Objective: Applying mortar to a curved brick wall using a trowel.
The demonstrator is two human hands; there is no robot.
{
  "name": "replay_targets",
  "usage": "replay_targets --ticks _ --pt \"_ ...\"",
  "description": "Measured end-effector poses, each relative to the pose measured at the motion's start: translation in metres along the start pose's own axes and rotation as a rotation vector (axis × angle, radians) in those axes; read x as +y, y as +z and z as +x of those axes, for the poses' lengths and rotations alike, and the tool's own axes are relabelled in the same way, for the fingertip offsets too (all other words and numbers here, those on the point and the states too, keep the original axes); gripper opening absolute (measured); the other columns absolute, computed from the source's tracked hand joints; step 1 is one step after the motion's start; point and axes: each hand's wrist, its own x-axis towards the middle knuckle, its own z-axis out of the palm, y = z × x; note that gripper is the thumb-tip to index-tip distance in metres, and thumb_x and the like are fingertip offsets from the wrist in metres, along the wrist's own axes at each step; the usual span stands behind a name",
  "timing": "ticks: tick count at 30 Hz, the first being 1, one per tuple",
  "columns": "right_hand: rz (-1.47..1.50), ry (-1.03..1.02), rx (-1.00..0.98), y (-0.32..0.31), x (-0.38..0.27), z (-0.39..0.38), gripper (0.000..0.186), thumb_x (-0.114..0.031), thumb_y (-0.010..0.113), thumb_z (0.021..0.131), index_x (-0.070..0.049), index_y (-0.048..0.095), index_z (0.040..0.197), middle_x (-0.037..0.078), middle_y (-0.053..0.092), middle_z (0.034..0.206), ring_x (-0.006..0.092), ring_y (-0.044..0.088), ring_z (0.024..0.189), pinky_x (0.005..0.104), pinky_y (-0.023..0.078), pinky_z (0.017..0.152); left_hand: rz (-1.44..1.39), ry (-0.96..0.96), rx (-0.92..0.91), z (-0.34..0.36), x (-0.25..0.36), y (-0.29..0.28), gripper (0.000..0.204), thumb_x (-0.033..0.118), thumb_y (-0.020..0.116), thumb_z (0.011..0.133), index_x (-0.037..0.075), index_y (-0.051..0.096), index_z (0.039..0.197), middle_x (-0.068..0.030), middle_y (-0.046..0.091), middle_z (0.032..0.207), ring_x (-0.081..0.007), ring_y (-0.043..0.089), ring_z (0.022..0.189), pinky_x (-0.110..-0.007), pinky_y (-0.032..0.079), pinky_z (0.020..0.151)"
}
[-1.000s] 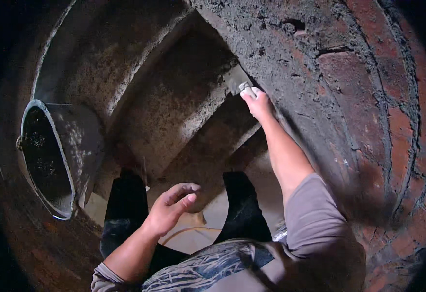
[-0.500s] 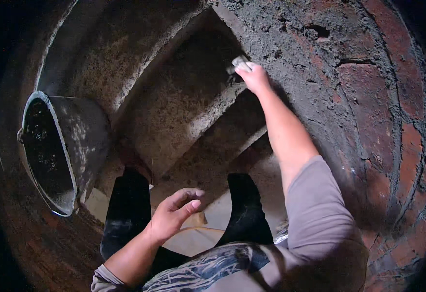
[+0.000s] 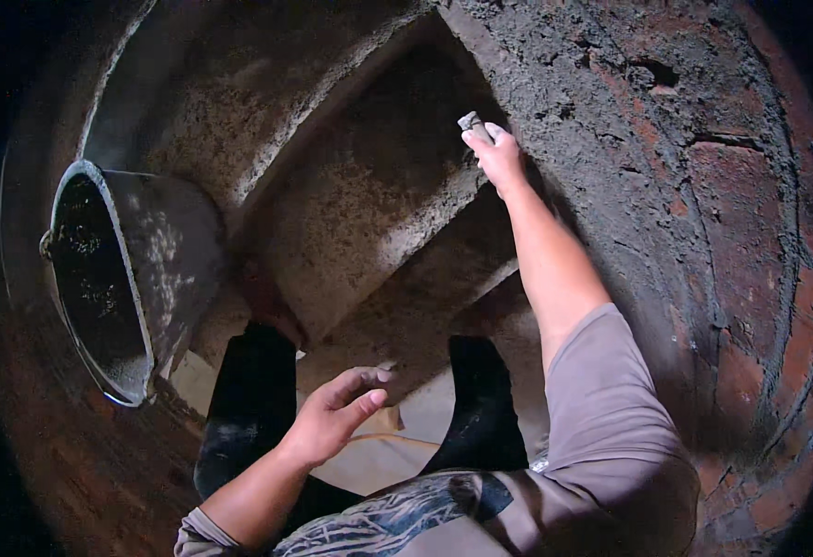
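Note:
My right hand (image 3: 501,160) is closed around a short, grey, mortar-smeared tool handle (image 3: 474,126). The rest of that tool is hidden behind the hand. Arm stretched forward, the hand is at the left edge of a wall (image 3: 569,139) coated with rough grey mortar, just above a concrete step. My left hand (image 3: 328,418) hovers in front of my body between my knees, holding nothing, its fingers loosely curved and the thumb apart from them.
On the left a mortar-crusted bucket (image 3: 170,269) is tilted, with dark mix inside. Concrete steps (image 3: 346,209) rise ahead of my legs. Bare reddish brick (image 3: 736,190) shows through the mortar at the right.
My right hand has turned slightly, so the handle now points more upright beside the wall. The whole view has shifted a little. My left hand stays nearly where it was.

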Motion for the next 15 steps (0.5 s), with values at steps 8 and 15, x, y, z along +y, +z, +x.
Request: replay_targets --ticks 8,15 --pt "0.086 -0.106 -0.060 -0.024 -0.067 -0.059 0.032 -0.020 0.064 0.081 -0.001 0.061 0.106 0.001 0.057 0.074 0.0068 0.043 0.056 0.0194 0.036 0.049 0.007 0.030 -0.020 -0.004 0.004 0.002 0.032 0.021 0.055 0.091 0.001 0.055 0.115 -0.0061 0.060 0.105 -0.0133 0.055 0.091 -0.024 0.043 0.081" --pt "-0.044 -0.258 -0.050 -0.037 -0.200 -0.158 0.034 -0.010 0.064 0.077 -0.001 0.061 0.109 0.009 0.068 0.090 0.0175 0.061 0.077 0.0274 0.047 0.071 0.079 0.102 -0.023 -0.006 0.015 0.004 0.031 0.021 0.055 0.090 0.003 0.056 0.114 -0.0048 0.060 0.104 -0.0138 0.055 0.090 -0.027 0.044 0.083"
